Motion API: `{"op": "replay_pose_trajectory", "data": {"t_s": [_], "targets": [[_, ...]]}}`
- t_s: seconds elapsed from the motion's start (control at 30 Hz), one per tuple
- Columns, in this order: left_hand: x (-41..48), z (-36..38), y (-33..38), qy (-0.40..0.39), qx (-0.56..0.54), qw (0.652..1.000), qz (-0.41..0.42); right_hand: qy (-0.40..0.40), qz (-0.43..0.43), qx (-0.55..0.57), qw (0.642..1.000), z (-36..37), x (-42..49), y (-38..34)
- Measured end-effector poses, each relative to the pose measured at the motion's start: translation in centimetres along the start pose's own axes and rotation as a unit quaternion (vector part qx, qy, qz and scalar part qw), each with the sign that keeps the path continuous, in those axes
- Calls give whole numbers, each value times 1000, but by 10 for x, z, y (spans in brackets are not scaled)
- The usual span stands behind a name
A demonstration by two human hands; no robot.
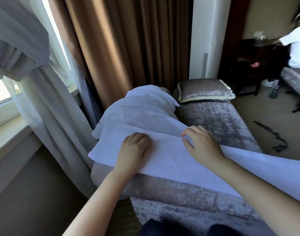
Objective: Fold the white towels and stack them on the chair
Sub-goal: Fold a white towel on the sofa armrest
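White towel [171,155] stretched along near edge of bench [222,120], left end. Left hand [134,149] palm-down, pressing cloth flat: good anchor. Right hand [202,143] pinching fold edge. Advice: pull taut, square edges, smooth crease outward. Crumpled pile [146,106] waits at far-left corner.

This looks like a hotel room or a bedroom. There are long brown curtains [125,40] and thin white curtains [35,86] by a window [3,92]. A soft grey chair [214,120] has a cushion [205,90] and white towels [142,109] on it, and carpet [273,113] covers the floor.
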State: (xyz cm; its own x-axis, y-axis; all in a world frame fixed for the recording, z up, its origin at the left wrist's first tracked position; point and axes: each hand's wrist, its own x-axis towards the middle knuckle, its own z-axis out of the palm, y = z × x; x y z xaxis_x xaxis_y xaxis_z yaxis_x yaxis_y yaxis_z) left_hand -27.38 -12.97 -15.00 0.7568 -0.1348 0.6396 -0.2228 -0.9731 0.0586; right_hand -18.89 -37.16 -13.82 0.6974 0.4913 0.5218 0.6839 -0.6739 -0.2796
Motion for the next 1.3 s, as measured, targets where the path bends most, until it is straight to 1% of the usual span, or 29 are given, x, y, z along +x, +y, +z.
{"op": "replay_pose_trajectory", "data": {"t_s": [0.07, 0.17, 0.3, 0.37, 0.43, 0.5, 0.57, 0.63, 0.67, 0.7, 0.77, 0.83, 0.93, 1.0, 1.07, 1.13, 1.23, 1.3], "targets": [[-3, 13, 16, -34, 9, 999, -12, -30, 45, -9, 999, -12, -16, 22], [-4, 22, 23, -69, 20, 996, -53, -92, 83, -4, 992, -21, -33, 45], [-7, 24, 27, -106, 37, 992, -63, -101, 147, 75, 981, -26, -43, 56], [-7, 24, 30, -112, 42, 990, -72, -97, 146, 68, 982, -25, -45, 55], [-1, 19, 29, -89, 52, 992, -67, -80, 112, 24, 990, -25, -44, 54], [17, 10, 24, -27, 69, 996, -54, -43, 69, -5, 997, -27, -36, 57], [40, 3, 19, 12, 91, 994, -55, -12, 48, -15, 999, -28, -21, 58], [66, 7, 11, 18, 114, 992, -56, -3, 52, -15, 999, -24, 1, 60], [77, 11, 7, 9, 125, 990, -60, -4, 58, -15, 998, -21, 12, 59], [85, 15, 1, -2, 137, 988, -68, -10, 67, -17, 998, -15, 22, 59], [91, 28, -9, 3, 165, 983, -80, -34, 83, -30, 996, -1, 36, 59], [87, 40, -15, 44, 169, 980, -95, -81, 101, -52, 990, 14, 41, 65], [84, 50, -18, 105, 156, 973, -134, -149, 153, -80, 974, 25, 44, 80], [87, 51, -19, 107, 150, 970, -161, -190, 189, -85, 960, 29, 46, 89], [86, 54, -22, 108, 154, 970, -156, -207, 218, -77, 951, 33, 46, 91], [84, 57, -24, 109, 163, 970, -143, -186, 229, -76, 953, 35, 47, 91], [84, 55, -24, 107, 164, 970, -141, -136, 193, -87, 968, 28, 45, 87], [83, 54, -23, 105, 166, 969, -146, -88, 177, -78, 977, 23, 42, 85]]}}
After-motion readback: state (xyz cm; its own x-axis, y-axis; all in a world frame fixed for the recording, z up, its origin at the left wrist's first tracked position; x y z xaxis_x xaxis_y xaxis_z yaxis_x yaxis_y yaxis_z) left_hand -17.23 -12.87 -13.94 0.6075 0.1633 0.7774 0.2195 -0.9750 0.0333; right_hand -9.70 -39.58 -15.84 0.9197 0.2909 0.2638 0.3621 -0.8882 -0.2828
